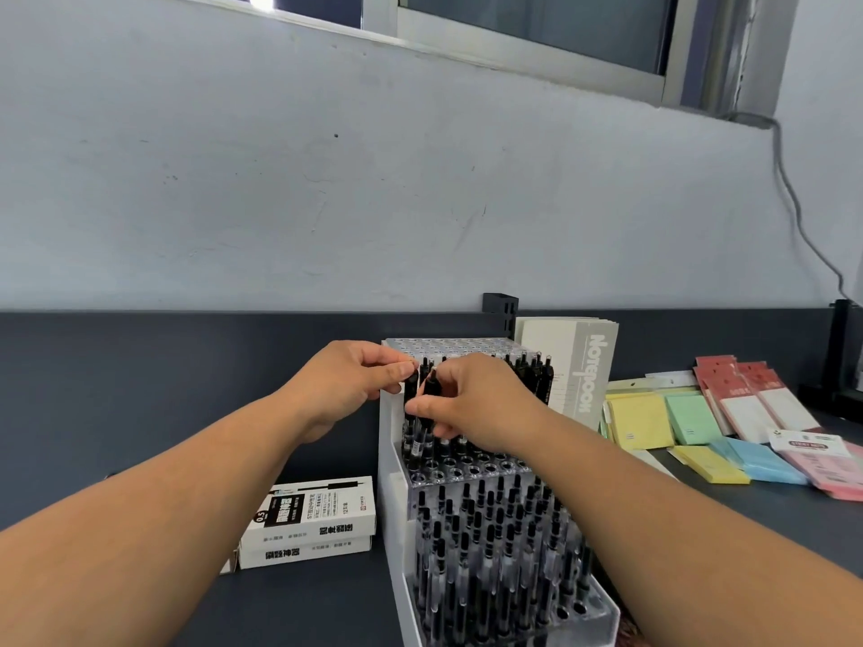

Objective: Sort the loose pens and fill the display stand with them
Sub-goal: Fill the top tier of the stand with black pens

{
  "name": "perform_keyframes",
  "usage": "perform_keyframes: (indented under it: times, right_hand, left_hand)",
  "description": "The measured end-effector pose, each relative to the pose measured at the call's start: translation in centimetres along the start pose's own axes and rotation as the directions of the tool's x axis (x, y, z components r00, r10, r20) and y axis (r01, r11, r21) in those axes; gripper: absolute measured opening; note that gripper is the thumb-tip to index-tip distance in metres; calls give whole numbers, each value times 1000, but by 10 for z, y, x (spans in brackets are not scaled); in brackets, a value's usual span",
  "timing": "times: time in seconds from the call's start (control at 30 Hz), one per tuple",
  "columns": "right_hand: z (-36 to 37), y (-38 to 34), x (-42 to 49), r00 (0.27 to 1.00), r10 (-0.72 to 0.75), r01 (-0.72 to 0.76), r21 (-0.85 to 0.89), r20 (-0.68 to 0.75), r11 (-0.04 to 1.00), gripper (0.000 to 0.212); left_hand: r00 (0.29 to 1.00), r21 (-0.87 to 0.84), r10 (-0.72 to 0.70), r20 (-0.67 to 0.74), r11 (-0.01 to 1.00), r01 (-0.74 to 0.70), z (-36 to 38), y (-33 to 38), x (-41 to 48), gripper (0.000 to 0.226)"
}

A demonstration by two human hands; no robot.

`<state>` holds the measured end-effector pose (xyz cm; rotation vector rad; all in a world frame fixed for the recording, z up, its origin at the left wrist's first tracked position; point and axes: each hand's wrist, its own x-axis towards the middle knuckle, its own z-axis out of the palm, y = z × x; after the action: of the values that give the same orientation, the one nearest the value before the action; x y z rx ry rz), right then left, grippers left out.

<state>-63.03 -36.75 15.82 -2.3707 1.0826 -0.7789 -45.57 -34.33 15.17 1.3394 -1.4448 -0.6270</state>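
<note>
A tiered white and clear display stand [391, 497] sits on the dark table in front of me. Its lowest tier is packed with upright black pens [490, 544]. The middle tier has several empty holes [467, 469] along its front rows and pens behind. My left hand [348, 382] pinches the top of a black pen [410, 413] standing at the middle tier's left end. My right hand [471, 403] pinches a second black pen [429, 389] right beside it, above the same tier.
Two white pen boxes [310, 525] lie stacked left of the stand. A grey notebook [579, 366] leans behind it on the right. Packs of coloured sticky notes [710, 427] are spread over the table at the right. A grey wall rises behind.
</note>
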Motion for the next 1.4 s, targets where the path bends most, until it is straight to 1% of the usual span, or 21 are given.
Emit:
perform_keyframes:
  times: [0.1,0.2,0.27,0.33,0.4,0.47,0.53,0.57,0.7,0.73,0.8,0.87,0.97,1.2,1.3,1.4]
  right_hand:
    - [10,-3,0,995,-26,13,-131,-98,991,33]
    - [20,-4,3,983,-66,34,-187,-169,982,44]
    - [23,-3,5,977,-75,42,-162,-201,986,48]
    - [24,-2,5,980,-58,36,-115,-191,993,46]
    - [23,1,3,988,-28,20,-58,-149,998,40]
    - [21,7,0,994,-17,17,5,-107,1000,29]
    - [14,12,-3,993,-30,37,55,-112,998,18]
    - [9,15,-4,991,-45,53,60,-122,997,17]
    - [-12,24,-1,952,-112,100,-57,-285,993,20]
    - [-15,26,0,944,-138,111,-105,-300,988,21]
    - [-18,29,2,945,-172,113,-217,-279,970,29]
    - [-17,31,5,952,-183,108,-292,-244,950,36]
    - [-16,32,8,956,-193,118,-309,-222,944,36]
    - [-24,31,7,956,-214,137,-338,-200,931,37]
    - [-26,19,5,933,-282,188,-367,-223,911,37]
    - [-19,0,3,902,-379,289,-363,-208,886,38]
  left_hand:
    - [1000,-15,-7,-2,1000,7,1,-2,-1,12]
    - [992,6,62,-107,998,-62,0,3,-5,11]
    - [980,85,129,-153,989,-117,-2,13,-7,12]
    - [980,211,159,-122,969,-131,-2,25,-10,11]
    - [982,323,169,-83,937,-134,0,33,-11,9]
    - [983,391,168,-70,911,-128,2,36,-12,9]
    - [984,390,164,-75,913,-122,3,33,-14,6]
    - [984,365,155,-91,924,-112,4,30,-15,5]
    - [974,236,144,-174,967,-101,8,23,-16,11]
    - [970,210,145,-196,972,-103,11,21,-16,11]
    - [964,166,149,-221,980,-113,17,18,-15,12]
    - [960,155,153,-236,981,-118,23,14,-15,14]
    - [948,178,168,-272,977,-122,26,11,-16,13]
    - [940,256,184,-287,960,-110,30,14,-25,14]
    - [903,378,221,-367,923,-72,26,16,-36,19]
    - [860,561,261,-438,827,35,9,14,-54,33]
